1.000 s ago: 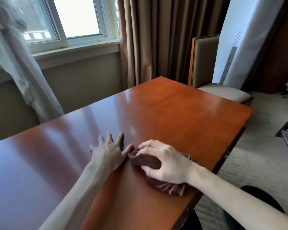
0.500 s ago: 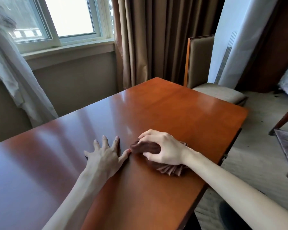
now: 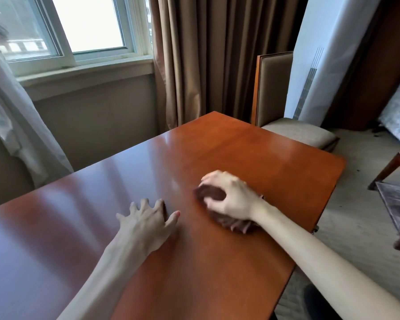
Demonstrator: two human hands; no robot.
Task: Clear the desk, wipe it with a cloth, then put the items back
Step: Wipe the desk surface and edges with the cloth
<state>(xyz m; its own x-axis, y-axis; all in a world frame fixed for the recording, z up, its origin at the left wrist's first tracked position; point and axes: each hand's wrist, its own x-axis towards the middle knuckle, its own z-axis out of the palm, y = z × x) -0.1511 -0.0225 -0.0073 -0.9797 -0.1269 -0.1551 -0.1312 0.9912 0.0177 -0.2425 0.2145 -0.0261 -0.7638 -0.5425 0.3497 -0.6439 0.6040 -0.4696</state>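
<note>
A glossy reddish-brown wooden desk (image 3: 252, 148) fills the lower view. A bunched dark brown cloth (image 3: 211, 192) lies on it right of centre. My right hand (image 3: 231, 197) sits on top of the cloth, fingers curled round its bunched front, and covers most of it; folds stick out under the wrist. My left hand (image 3: 146, 220) rests flat on the bare wood to the left of the cloth, fingers spread, a short gap away from it.
A beige padded chair (image 3: 286, 112) stands at the desk's far right corner. Brown curtains (image 3: 206, 54) and a window (image 3: 79, 26) are behind the desk. A white panel (image 3: 321, 54) leans by the chair. A dark wooden frame (image 3: 397, 195) stands on the carpet at right.
My right hand has slid the cloth away from me and to the right, opening a gap to my left hand, which stayed flat on the desk.
</note>
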